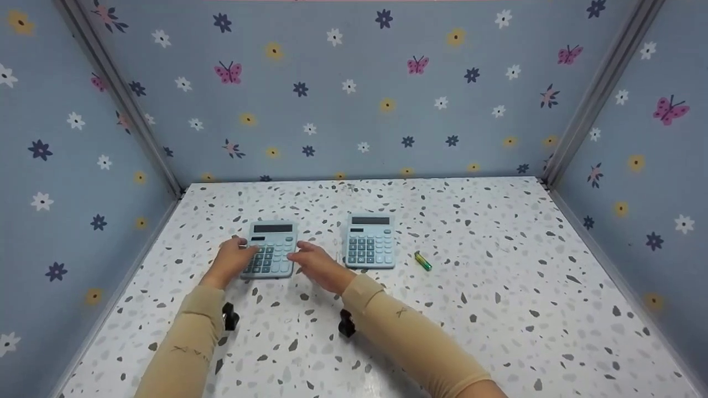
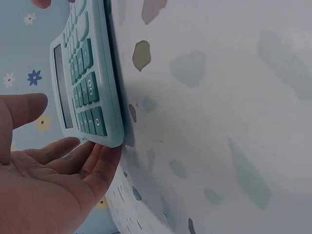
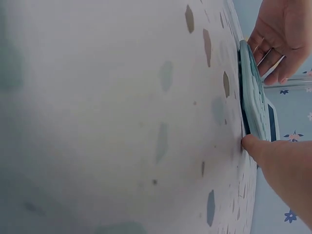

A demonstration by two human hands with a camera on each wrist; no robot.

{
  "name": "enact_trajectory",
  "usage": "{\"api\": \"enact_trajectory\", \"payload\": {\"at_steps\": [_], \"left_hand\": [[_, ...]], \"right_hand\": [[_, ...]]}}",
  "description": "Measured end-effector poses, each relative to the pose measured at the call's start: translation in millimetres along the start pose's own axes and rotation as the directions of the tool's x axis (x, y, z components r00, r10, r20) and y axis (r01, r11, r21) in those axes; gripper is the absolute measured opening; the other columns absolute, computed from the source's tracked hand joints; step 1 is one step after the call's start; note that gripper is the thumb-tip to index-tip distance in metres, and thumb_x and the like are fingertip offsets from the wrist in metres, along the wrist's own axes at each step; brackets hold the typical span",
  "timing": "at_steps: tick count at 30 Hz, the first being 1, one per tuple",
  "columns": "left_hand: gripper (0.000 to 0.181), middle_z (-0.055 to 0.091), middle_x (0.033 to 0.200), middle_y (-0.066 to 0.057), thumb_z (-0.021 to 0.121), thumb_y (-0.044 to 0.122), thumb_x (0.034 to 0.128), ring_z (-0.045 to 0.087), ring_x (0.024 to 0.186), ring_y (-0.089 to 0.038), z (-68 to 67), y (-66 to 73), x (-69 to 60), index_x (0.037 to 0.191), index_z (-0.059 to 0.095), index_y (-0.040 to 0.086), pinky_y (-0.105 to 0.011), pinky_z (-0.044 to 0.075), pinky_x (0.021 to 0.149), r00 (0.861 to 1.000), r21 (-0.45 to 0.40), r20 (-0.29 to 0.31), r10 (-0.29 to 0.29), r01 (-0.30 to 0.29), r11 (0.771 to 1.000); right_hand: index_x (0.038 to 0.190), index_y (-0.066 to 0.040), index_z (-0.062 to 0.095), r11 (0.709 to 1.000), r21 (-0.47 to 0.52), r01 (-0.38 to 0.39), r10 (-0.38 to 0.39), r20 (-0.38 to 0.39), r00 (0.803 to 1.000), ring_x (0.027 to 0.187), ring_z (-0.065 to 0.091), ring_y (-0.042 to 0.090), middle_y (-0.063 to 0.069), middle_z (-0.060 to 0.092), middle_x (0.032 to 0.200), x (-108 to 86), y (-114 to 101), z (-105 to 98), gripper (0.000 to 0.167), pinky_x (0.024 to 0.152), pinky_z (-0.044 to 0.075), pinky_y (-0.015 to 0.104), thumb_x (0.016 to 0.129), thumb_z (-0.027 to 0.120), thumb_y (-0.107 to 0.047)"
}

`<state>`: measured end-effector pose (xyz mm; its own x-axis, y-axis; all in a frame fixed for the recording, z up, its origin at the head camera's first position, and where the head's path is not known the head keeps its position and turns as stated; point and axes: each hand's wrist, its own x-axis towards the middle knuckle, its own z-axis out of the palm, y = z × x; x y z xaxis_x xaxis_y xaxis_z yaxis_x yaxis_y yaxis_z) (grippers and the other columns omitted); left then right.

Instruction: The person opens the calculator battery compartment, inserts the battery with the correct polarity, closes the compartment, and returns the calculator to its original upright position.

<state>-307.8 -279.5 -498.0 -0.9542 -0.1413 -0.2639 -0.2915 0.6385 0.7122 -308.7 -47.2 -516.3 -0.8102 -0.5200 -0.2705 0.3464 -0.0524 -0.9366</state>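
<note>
A light blue desk calculator (image 1: pixel 282 269) lies flat on the speckled table, its dark display toward the back wall. My left hand (image 1: pixel 227 261) is at its left side, fingers against the edge; in the left wrist view the thumb (image 2: pixel 30 108) stands raised apart from the keys. On the opposite side, my right hand (image 1: pixel 321 268) reaches in with its fingers at the right edge. From the right wrist, one digit of that hand (image 3: pixel 278 161) appears at the calculator's (image 3: pixel 249 92) near edge. Neither hand is curled round it.
A second matching calculator (image 1: pixel 358 264) lies to the right, beyond my right hand. Farther right is a small green and yellow cylinder (image 1: pixel 423 261), perhaps a battery. Blue flowered panels (image 1: pixel 354 116) enclose the speckled table (image 1: pixel 498 331) at the back and both sides.
</note>
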Motion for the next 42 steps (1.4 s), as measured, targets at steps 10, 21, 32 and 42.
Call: {"api": "enact_trajectory", "payload": {"at_steps": [10, 21, 32, 42], "left_hand": [[0.065, 0.033, 0.166, -0.042, 0.038, 0.019, 0.1101, 0.033, 0.158, -0.053, -1.6, -2.4, -1.2, 0.158, 0.030, -0.023, -0.061, 0.031, 0.133, 1.000, 0.033, 0.005, 0.009, -0.010, 0.999], [0.058, 0.045, 0.158, -0.040, 0.033, 0.010, 0.1047, 0.042, 0.152, -0.053, 4.3, -5.0, -7.6, 0.153, 0.041, -0.022, -0.062, 0.035, 0.130, 0.999, 0.070, 0.033, 0.013, -0.016, 0.997], [0.057, 0.051, 0.156, -0.034, 0.034, 0.007, 0.1018, 0.050, 0.142, -0.043, 11.1, -3.4, -5.0, 0.152, 0.047, -0.016, -0.061, 0.037, 0.128, 0.998, 0.009, 0.045, 0.041, -0.041, 0.999], [0.054, 0.051, 0.155, -0.021, 0.031, 0.013, 0.1109, 0.054, 0.126, -0.027, 11.5, 14.6, -10.1, 0.163, 0.038, 0.003, -0.039, 0.051, 0.103, 0.996, -0.172, 0.077, 0.038, -0.024, 0.985]], "right_hand": [[0.168, 0.008, 0.024, 1.000, -0.009, 0.016, -0.016, -0.034, 0.999, 0.165, 0.029, 0.037, 0.026, 0.025, 0.178, 2.7, 0.6, 1.9, 0.079, 0.137, 0.026, 0.046, 0.106, 0.065, -0.016], [0.161, 0.014, 0.035, 0.999, -0.047, 0.001, -0.006, -0.110, 0.994, 0.146, 0.057, 0.038, 0.031, 0.050, 0.159, -1.4, 3.9, -9.2, 0.067, 0.122, 0.051, 0.045, 0.103, 0.061, -0.006], [0.157, 0.012, 0.044, 0.992, -0.100, -0.072, 0.055, -0.164, 0.985, 0.128, 0.070, 0.033, 0.026, 0.062, 0.146, -1.6, 0.9, -21.3, 0.060, 0.110, 0.061, 0.040, 0.101, 0.062, -0.005], [0.149, 0.006, 0.057, 0.998, -0.055, -0.014, 0.005, -0.161, 0.987, 0.097, 0.075, 0.022, 0.020, 0.076, 0.123, -4.0, -8.8, -33.2, 0.049, 0.093, 0.066, 0.037, 0.100, 0.061, 0.000]]}}
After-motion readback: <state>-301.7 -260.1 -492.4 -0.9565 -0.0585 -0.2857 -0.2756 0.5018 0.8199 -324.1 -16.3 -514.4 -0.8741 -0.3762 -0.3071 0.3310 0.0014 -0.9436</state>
